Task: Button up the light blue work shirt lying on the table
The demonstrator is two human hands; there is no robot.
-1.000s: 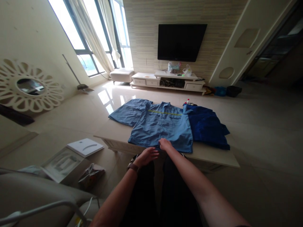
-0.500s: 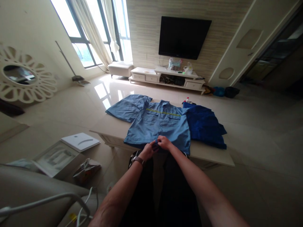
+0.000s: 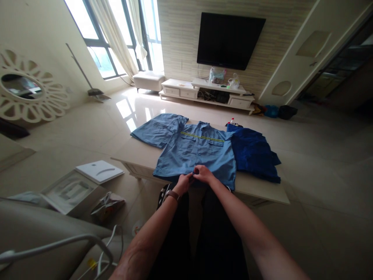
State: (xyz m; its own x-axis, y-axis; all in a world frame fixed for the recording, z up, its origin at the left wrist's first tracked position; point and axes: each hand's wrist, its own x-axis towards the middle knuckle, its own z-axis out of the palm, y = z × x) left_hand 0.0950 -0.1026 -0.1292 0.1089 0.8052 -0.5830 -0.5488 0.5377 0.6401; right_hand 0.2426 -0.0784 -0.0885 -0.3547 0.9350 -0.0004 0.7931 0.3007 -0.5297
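- The left hand point(image 3: 184, 182) and the right hand point(image 3: 204, 174) meet, touching each other, at the near hem of a light blue shirt point(image 3: 198, 149). The fingers of both are curled in and pinched on the cloth where the front opening ends.
- A dark watch point(image 3: 172, 195) sits on the left wrist. Both forearms reach forward over the person's dark trousers point(image 3: 204, 237).
- The shirt lies flat and face up on a pale, low counter point(image 3: 258, 189), collar away from the person. Its hem is at the near edge, and one short sleeve is spread out to the left.
- A darker blue garment point(image 3: 253, 155) lies rumpled just beside the shirt on the right, touching its side. A small bottle point(image 3: 232, 121) stands behind it at the far edge.
- The counter stands on a glossy cream floor point(image 3: 87, 132) that mirrors the tall windows point(image 3: 87, 23), which are hung with light curtains point(image 3: 113, 37).
- On the far wall hangs a black television point(image 3: 230, 41), with a white media unit point(image 3: 186, 92) below it carrying plastic bags point(image 3: 217, 74).
- To the left, a round mirror point(image 3: 21, 85) in a white cut-out frame leans on the wall, and a broom point(image 3: 87, 81) stands against it.
- A flat white box lid point(image 3: 99, 171) and an open box point(image 3: 70, 192) sit on the floor left of the counter.
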